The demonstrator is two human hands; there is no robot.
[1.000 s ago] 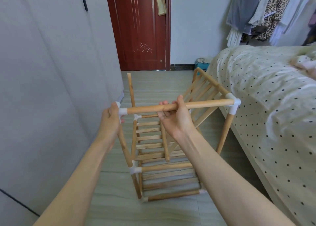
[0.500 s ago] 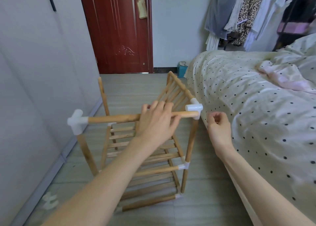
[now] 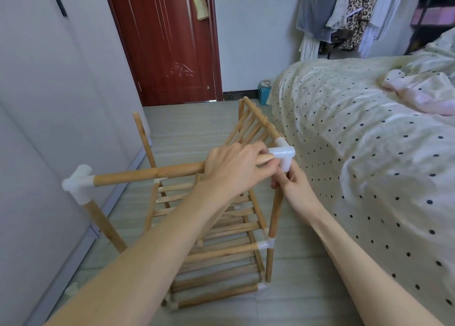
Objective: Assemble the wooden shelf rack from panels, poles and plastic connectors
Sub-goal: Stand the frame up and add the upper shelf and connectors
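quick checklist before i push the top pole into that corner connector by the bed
1. Left hand grips the top pole near its right end: ok.
2. Right hand holds the upright pole just under the white corner connector: ok.
3. Pole end fully in the connector: cannot tell, fingers cover the joint.
4. Far-left connector sits on pole and upright: ok.
5. Top slatted panel level: not ok, it tilts.
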